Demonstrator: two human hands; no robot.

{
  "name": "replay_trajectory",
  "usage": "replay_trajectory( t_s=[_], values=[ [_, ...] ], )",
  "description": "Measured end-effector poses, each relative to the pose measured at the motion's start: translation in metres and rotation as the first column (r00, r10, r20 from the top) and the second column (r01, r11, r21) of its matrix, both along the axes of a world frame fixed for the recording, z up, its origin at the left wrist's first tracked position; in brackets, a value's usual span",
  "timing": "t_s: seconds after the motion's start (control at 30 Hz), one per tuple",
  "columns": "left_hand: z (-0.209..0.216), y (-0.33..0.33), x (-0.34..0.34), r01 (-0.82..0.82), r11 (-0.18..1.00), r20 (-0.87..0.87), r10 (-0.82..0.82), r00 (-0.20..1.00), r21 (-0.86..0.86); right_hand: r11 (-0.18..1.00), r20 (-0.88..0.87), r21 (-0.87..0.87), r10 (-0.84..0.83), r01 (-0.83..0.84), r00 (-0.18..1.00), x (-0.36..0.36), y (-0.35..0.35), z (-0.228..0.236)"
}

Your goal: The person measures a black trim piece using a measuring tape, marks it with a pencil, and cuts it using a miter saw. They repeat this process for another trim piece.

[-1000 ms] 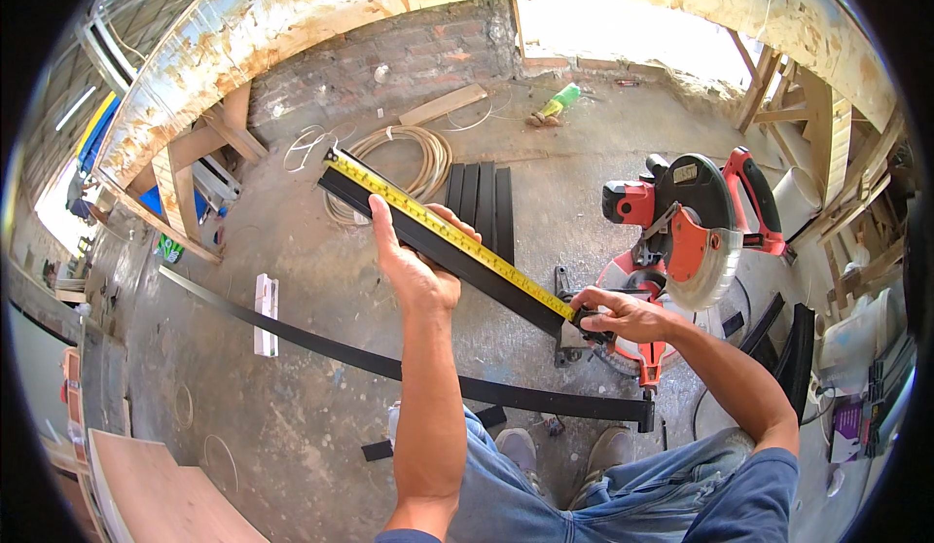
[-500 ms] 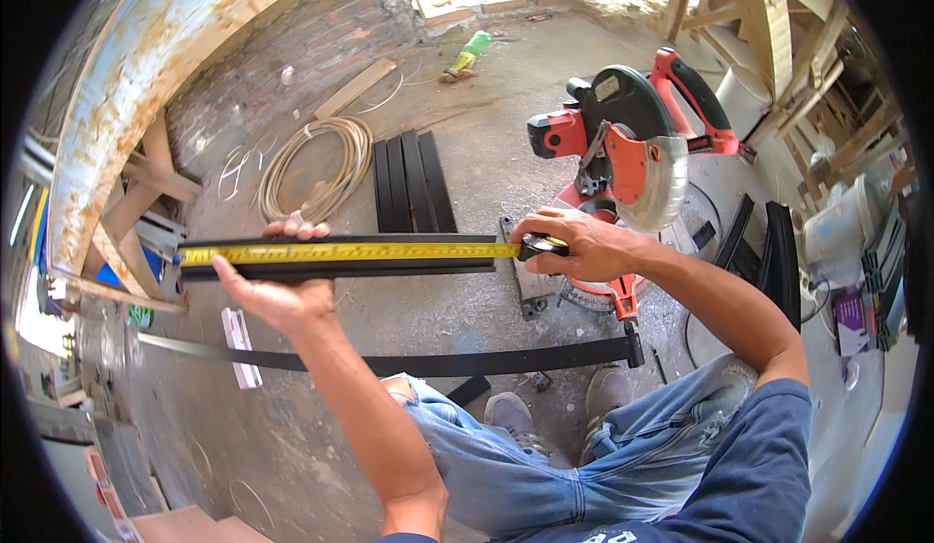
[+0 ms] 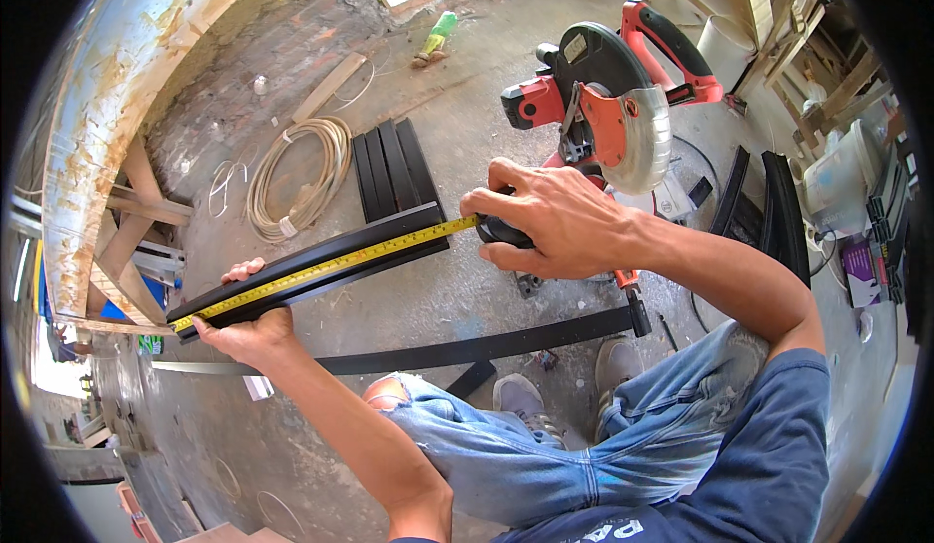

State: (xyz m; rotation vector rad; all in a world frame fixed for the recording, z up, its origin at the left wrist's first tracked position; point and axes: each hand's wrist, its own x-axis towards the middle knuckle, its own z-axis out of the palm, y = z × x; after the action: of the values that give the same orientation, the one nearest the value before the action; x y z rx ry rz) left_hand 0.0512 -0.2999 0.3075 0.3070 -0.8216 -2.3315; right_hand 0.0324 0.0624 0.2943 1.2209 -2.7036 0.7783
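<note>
My left hand [image 3: 255, 334] grips a black channel-shaped profile [image 3: 394, 220] near its left end, the thumb pressing the yellow tape blade [image 3: 341, 260] onto it. The blade runs along the profile's length, past its right end. My right hand [image 3: 559, 220] is closed around the black case of the tape measure [image 3: 502, 232], just beyond that end. The profile is held off the floor, tilted with its right end farther away. Behind my right hand stands a red and black mitre saw [image 3: 619, 120], its base partly hidden by the hand and forearm.
Several black profile pieces [image 3: 397, 168] lie on the floor beyond, beside a coiled beige hose [image 3: 297, 178]. A long black strip [image 3: 457, 350] crosses the floor before my shoes. More black profiles [image 3: 783, 212] and a white bucket [image 3: 842, 193] stand at the right. Timber framing [image 3: 146, 178] is at the left.
The profile has swung from level to slanting, its left end nearer me and its right end farther away. My right hand has moved left and away with the tape case; my left hand slid toward the left end.
</note>
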Motion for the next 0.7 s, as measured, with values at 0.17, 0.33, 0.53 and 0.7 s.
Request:
replay_trajectory(
  t_s=[0.17,0.33,0.53,0.7],
  values=[
    [-0.001,-0.007,0.002,0.023,1.000,-0.020,-0.023,1.000,0.000,1.000,-0.016,-0.003,0.000,0.000,1.000,0.002,-0.002,0.009],
    [-0.004,-0.007,0.002,0.056,0.998,-0.028,-0.056,0.998,0.002,1.000,-0.113,-0.007,-0.015,0.015,0.994,0.001,0.001,0.003],
    [-0.004,-0.009,0.000,0.065,0.998,-0.016,-0.065,0.998,0.021,1.000,-0.125,0.012,-0.023,0.025,0.992,0.000,0.001,0.003],
    [0.001,-0.003,0.000,0.010,1.000,0.024,-0.010,1.000,0.016,1.000,-0.098,0.009,-0.017,0.018,0.995,0.000,-0.001,0.008]
  ],
)
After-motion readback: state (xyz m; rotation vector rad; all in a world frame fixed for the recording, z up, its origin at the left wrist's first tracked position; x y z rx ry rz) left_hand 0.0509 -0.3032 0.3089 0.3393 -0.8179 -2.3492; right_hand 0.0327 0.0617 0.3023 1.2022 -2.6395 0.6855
